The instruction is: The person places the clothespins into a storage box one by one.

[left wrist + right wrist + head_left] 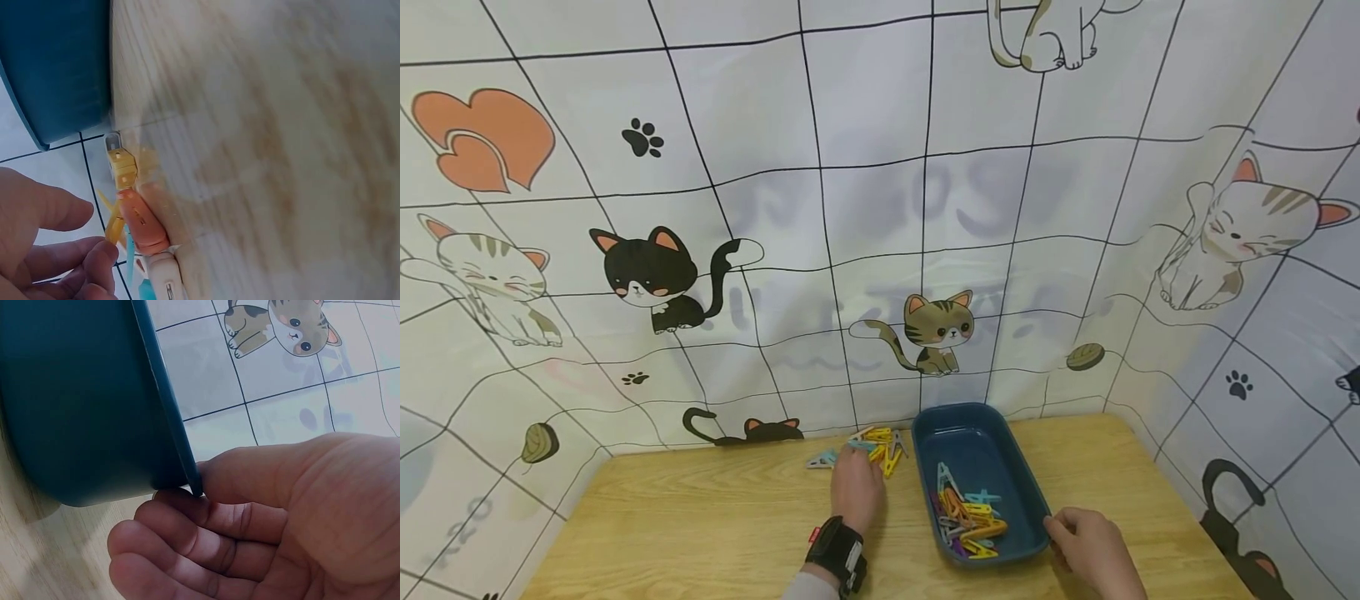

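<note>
- Clothespins (871,446), small plastic ones in yellow, teal and grey, lie in a loose pile on the wooden table (700,517), in the lower middle of the head view, close against the cat-print backdrop (655,275).
- Left hand (856,492), wearing a black wrist strap, lies just below that pile with its fingers reaching into it. In the left wrist view the fingers (59,250) are loosely curved beside a yellow pin (122,165) and an orange pin (144,225); no closed pinch shows.
- Risk here: the pins are tangled, so a grab may lift several, drop one, or push some against the backdrop.
- Right of the pile stands a dark blue rectangular tray (1011,467), holding more mixed-colour pins (966,521) toward its near end.
- Right hand (1093,550), lower right of the head view, grips the tray's near right corner; in the right wrist view the thumb lies against the rim (169,412) with the fingers (206,531) curled under it.
- Risk here: the tray's underside looks raised off the table at that corner, so a further pull or lift could tilt it and let pins slide or spill.
</note>
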Available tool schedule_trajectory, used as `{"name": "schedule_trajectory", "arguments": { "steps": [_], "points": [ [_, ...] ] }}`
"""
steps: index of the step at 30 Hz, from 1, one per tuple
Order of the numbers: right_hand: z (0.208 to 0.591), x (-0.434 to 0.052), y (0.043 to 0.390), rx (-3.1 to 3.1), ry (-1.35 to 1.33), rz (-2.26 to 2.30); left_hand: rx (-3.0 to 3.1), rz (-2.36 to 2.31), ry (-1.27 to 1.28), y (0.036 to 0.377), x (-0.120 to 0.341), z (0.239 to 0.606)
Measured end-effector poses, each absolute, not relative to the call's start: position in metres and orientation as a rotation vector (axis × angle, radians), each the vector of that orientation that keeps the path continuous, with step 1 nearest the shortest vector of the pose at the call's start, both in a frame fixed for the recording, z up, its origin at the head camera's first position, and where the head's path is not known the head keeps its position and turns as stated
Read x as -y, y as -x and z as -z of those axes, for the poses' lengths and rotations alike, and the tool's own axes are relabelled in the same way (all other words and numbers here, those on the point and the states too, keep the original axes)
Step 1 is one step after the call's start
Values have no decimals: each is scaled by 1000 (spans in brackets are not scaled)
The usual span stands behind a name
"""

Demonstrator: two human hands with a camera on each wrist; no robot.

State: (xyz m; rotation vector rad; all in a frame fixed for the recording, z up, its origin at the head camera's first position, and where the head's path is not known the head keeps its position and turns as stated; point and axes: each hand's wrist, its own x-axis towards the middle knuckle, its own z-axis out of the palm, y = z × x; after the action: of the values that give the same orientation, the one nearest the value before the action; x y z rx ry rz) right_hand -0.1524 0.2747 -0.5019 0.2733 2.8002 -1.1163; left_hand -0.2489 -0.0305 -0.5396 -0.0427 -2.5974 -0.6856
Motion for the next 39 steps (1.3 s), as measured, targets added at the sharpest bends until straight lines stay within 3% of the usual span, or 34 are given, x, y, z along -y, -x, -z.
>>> {"name": "schedule_trajectory", "arguments": {
  "steps": [16, 39],
  "points": [
    [502, -275, 151, -2807, -271, 1086, 2688, 701, -108, 255, 30, 537],
    [500, -274, 152, -2797, -272, 1104, 2530, 902, -63, 243, 36, 537]
  ]
}}
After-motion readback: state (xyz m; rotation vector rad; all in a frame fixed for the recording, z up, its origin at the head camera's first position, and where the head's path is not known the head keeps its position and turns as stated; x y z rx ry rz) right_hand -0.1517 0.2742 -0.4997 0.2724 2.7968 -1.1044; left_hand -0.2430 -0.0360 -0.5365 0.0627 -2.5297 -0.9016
